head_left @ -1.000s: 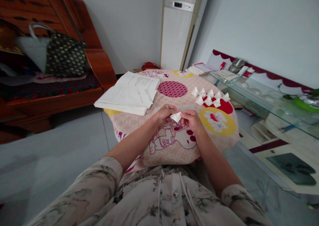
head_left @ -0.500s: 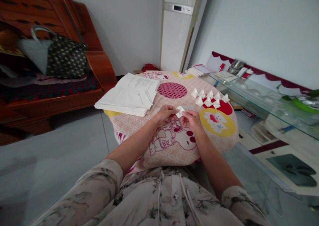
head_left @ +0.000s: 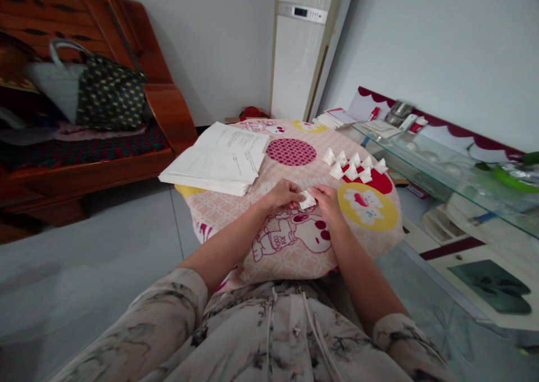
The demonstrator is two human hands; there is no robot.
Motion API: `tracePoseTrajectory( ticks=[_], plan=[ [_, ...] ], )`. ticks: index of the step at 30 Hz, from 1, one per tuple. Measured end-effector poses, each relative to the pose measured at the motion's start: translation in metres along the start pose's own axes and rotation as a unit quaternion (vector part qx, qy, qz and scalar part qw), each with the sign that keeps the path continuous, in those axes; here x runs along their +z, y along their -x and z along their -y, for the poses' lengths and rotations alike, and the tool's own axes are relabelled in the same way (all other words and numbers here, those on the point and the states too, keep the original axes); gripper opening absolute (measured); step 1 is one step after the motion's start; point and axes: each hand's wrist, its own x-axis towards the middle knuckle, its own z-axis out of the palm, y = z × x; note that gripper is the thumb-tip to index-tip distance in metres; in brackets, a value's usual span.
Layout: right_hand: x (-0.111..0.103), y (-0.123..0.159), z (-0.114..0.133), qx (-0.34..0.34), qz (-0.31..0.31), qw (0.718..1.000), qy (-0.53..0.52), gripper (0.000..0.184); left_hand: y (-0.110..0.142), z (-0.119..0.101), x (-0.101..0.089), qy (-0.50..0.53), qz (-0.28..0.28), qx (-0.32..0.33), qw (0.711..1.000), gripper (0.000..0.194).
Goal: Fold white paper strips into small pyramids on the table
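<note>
A small folded piece of white paper (head_left: 307, 200) is held between both hands, just above the patterned tablecloth (head_left: 236, 213). My left hand (head_left: 284, 195) pinches its left edge, fingers curled. On the other side my right hand (head_left: 325, 201) grips the upper right edge between thumb and fingers. Several folded white paper pyramids (head_left: 352, 172) stand in two rows to the right, beyond my right hand. A thick stack of printed paper sheets (head_left: 219, 157) lies at the left of the round table.
Along the right wall runs a glass-topped cabinet (head_left: 446, 171) with cups and other items on it. A wooden bench (head_left: 164, 107) stands at the left, with a dark patterned bag (head_left: 110, 92) on its seat. At the back is a tall white air conditioner (head_left: 295, 62).
The folded paper has moved slightly nearer to me and turned, from a point-up diamond to a tilted, flatter shape. Both hands still hold it. The pyramids and the stack stay put.
</note>
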Motion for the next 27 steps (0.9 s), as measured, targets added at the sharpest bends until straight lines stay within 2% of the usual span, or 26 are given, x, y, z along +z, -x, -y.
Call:
tracePoseTrajectory(
  ticks=[7, 14, 17, 27],
  plan=[
    [0.001, 0.001, -0.002, -0.005, -0.024, 0.999, 0.030, 0.023, 0.002, -0.004, 0.005, 0.053, -0.039, -0.003, 0.998, 0.011],
    [0.003, 0.003, -0.005, -0.039, -0.010, 0.995, 0.094, 0.023, 0.000, -0.001, 0.009, 0.041, -0.088, 0.011, 0.995, 0.013],
    [0.005, 0.003, -0.003, -0.024, -0.019, 0.997, 0.074, 0.022, 0.000, -0.003, 0.010, 0.038, -0.094, 0.026, 0.994, 0.010],
    [0.004, 0.000, -0.001, -0.011, -0.065, 0.998, 0.000, 0.023, 0.004, -0.011, 0.008, 0.073, -0.097, 0.005, 0.993, 0.015]
  ],
)
